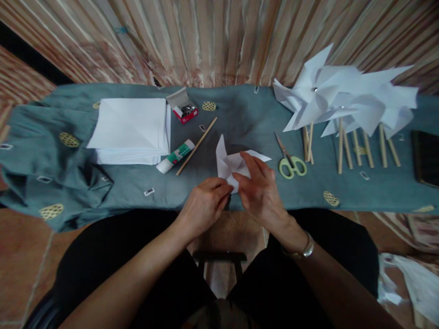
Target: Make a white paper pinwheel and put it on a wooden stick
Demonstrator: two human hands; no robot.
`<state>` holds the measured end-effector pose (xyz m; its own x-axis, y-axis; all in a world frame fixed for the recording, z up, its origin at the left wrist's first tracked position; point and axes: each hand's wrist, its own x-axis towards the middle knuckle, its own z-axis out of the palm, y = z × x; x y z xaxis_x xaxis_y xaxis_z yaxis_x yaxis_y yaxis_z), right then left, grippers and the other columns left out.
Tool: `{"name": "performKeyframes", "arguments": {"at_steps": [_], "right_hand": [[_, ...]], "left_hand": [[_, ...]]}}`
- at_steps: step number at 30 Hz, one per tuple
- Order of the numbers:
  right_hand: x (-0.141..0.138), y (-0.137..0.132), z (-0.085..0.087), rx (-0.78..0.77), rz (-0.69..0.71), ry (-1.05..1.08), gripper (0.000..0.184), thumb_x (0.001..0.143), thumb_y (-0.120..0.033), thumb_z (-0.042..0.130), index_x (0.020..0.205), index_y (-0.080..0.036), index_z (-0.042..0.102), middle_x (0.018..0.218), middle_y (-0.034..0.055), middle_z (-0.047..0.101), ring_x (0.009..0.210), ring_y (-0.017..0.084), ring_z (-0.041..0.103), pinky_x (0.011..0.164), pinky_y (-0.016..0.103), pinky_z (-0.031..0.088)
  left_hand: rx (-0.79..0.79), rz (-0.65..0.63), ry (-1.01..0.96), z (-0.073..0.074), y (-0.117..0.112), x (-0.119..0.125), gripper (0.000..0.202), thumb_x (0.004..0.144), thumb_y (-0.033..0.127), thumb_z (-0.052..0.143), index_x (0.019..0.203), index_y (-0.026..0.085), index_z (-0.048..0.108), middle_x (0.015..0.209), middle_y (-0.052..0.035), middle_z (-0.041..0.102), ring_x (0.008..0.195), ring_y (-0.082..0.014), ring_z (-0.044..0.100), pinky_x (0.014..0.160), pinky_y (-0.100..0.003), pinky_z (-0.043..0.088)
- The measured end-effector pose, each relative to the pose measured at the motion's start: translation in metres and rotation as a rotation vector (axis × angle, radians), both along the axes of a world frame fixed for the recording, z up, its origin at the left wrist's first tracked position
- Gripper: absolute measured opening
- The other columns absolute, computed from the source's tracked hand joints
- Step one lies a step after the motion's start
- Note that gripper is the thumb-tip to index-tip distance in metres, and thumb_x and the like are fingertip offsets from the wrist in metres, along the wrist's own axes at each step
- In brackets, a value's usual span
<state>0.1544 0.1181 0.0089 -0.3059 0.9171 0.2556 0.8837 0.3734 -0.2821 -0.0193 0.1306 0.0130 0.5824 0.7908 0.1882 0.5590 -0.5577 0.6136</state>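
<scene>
A white paper pinwheel [224,164] without a stick lies at the table's front, its pointed blades raised. My left hand [208,198] pinches its lower left edge between thumb and fingers. Over its right side, my right hand [257,185] has its thumb and fingers apart, bent around the paper and touching it. The pinwheel's lower part is partly covered by both hands. Left of it a wooden stick [196,146] lies slanted beside a green and white glue stick [175,156]. To the right are green-handled scissors [291,167].
A stack of white paper [132,123] stands left, near an open red box of metal pins [185,113]. Finished white pinwheels [318,91] on wooden sticks lie right, with a dark phone [425,157] at the far edge. A grey-green cloth [240,105] covers the table before a curtain.
</scene>
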Motion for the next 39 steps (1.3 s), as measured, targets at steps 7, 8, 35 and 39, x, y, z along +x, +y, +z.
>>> {"name": "performKeyframes", "arguments": {"at_steps": [7, 8, 35, 39], "right_hand": [[-0.006, 0.001, 0.001, -0.024, 0.029, 0.01, 0.026, 0.084, -0.008, 0.045, 0.103, -0.015, 0.061, 0.144, 0.0148, 0.042, 0.136, 0.029, 0.03, 0.101, 0.046, 0.034], [-0.007, 0.0, 0.0, -0.028, 0.015, 0.007, 0.027, 0.084, -0.007, 0.044, 0.102, -0.014, 0.062, 0.143, 0.0153, 0.042, 0.137, 0.029, 0.028, 0.101, 0.046, 0.034], [-0.015, 0.006, 0.006, -0.064, -0.008, -0.158, 0.03, 0.083, -0.004, 0.042, 0.094, -0.008, 0.07, 0.146, 0.0206, 0.04, 0.142, 0.032, 0.019, 0.106, 0.047, 0.027], [-0.011, 0.008, 0.004, -0.041, 0.041, -0.163, 0.032, 0.082, -0.003, 0.042, 0.094, -0.009, 0.07, 0.145, 0.0201, 0.041, 0.142, 0.032, 0.02, 0.106, 0.047, 0.028]], "left_hand": [[-0.037, -0.002, 0.016, 0.001, 0.0, -0.001, 0.02, 0.086, 0.012, 0.052, 0.1, 0.015, 0.067, 0.097, -0.0072, 0.068, 0.09, -0.0185, 0.065, 0.082, -0.03, 0.053], [-0.042, 0.001, 0.017, 0.001, 0.001, -0.001, 0.02, 0.087, 0.013, 0.052, 0.1, 0.016, 0.067, 0.097, -0.007, 0.068, 0.09, -0.0184, 0.065, 0.082, -0.03, 0.053], [-0.189, 0.385, -0.359, -0.016, -0.112, -0.029, 0.02, 0.083, 0.013, 0.052, 0.086, 0.017, 0.071, 0.088, -0.0065, 0.072, 0.084, -0.0174, 0.067, 0.079, -0.028, 0.052], [-0.278, 0.369, -0.264, -0.026, -0.116, -0.019, 0.02, 0.081, 0.011, 0.053, 0.084, 0.018, 0.072, 0.086, -0.0062, 0.071, 0.083, -0.0175, 0.066, 0.077, -0.027, 0.052]]}}
